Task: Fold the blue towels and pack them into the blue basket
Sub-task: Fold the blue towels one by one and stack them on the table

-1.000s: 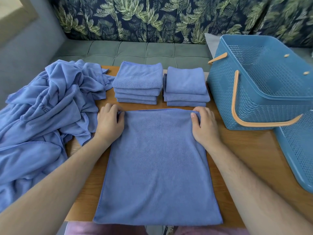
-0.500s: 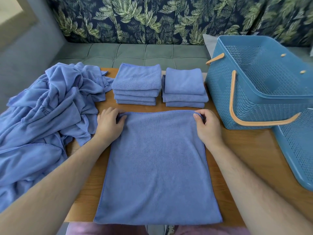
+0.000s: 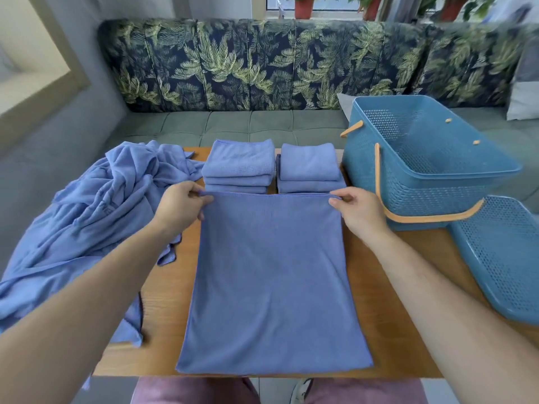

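A blue towel lies lengthwise on the wooden table, folded into a long rectangle. My left hand pinches its far left corner and my right hand pinches its far right corner; the far edge is lifted a little off the table. Behind it stand two stacks of folded blue towels, the left stack and the right stack. The blue basket with orange handles stands at the right, with nothing visible inside.
A heap of unfolded blue towels covers the table's left side and hangs over its edge. A blue perforated lid lies at the right front. A green sofa with leaf-print cushions runs behind the table.
Both hands went from resting on the towel's far corners to pinching them, and the far edge has come up off the table. The camera has tilted upward.
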Motion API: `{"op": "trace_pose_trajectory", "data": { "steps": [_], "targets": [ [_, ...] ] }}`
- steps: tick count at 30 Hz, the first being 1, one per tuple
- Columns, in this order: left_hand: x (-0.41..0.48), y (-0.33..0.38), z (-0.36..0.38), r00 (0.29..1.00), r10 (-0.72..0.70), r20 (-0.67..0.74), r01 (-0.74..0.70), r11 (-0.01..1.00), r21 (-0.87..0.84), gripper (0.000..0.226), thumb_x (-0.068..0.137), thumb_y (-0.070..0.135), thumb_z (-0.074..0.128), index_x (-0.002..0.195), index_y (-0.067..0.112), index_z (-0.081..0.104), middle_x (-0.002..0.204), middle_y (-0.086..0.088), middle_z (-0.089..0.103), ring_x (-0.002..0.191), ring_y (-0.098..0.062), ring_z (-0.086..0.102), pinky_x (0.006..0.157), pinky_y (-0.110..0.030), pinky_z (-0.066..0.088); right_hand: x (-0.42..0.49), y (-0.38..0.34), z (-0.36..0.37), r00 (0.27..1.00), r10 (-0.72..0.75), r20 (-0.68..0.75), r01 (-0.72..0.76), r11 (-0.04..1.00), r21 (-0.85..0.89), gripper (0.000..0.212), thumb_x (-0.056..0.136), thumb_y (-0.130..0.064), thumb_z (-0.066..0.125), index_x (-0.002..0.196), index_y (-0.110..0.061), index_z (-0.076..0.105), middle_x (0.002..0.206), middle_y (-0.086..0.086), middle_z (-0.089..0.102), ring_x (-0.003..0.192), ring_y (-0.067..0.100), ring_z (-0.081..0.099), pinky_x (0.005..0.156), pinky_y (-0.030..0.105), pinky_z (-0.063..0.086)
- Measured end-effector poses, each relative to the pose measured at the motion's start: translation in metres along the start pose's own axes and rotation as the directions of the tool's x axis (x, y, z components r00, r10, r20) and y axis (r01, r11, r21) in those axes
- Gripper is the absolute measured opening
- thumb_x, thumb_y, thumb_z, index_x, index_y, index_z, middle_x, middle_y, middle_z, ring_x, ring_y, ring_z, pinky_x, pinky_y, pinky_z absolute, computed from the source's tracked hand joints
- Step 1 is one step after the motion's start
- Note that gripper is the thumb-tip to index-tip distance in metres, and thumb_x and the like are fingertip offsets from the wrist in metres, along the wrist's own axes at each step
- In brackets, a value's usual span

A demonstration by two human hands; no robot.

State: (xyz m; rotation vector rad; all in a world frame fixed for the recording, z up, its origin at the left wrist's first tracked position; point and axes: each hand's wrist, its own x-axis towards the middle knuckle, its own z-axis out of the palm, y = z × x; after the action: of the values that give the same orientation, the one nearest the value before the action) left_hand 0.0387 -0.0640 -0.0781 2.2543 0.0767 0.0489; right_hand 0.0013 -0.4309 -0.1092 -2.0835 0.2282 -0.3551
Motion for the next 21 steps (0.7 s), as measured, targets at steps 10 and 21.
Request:
{"op": "trace_pose_trajectory", "data": {
  "steps": [10, 21],
  "targets": [
    [-0.014, 0.047, -0.037, 0.995, 0.06, -0.077, -0.072, 0.984, -0.163, 0.014, 0.088, 0.02, 0.072, 0.086, 0.02, 0.058, 0.08, -0.016, 0.071, 0.074, -0.019, 0.068, 0.075, -0.039, 0.054, -0.005, -0.059, -0.033, 0.997, -0.033, -0.067, 0.038, 0.997, 0.073, 0.014, 0.087, -0.013, 0.073, 0.099, -0.019, 0.076, 0.092, -0.006, 0.076, 0.085, 0.007, 0.071, 0.077, 0.019, 0.052],
    [-0.109, -0.046, -0.009, 0.962, 0.269, -0.045, -0.271, 0.961, -0.051, 0.045, 0.087, 0.0, 0.072, 0.083, 0.045, 0.067, 0.093, 0.004, 0.065, 0.084, 0.003, 0.061, 0.076, -0.007, 0.044, -0.146, -0.008, -0.016, 0.987, -0.158, -0.034, 0.156, 0.986, -0.059, 0.028, 0.086, -0.001, 0.071, 0.094, -0.027, 0.071, 0.098, -0.018, 0.069, 0.09, 0.003, 0.067, 0.083, 0.018, 0.053]
  ]
}}
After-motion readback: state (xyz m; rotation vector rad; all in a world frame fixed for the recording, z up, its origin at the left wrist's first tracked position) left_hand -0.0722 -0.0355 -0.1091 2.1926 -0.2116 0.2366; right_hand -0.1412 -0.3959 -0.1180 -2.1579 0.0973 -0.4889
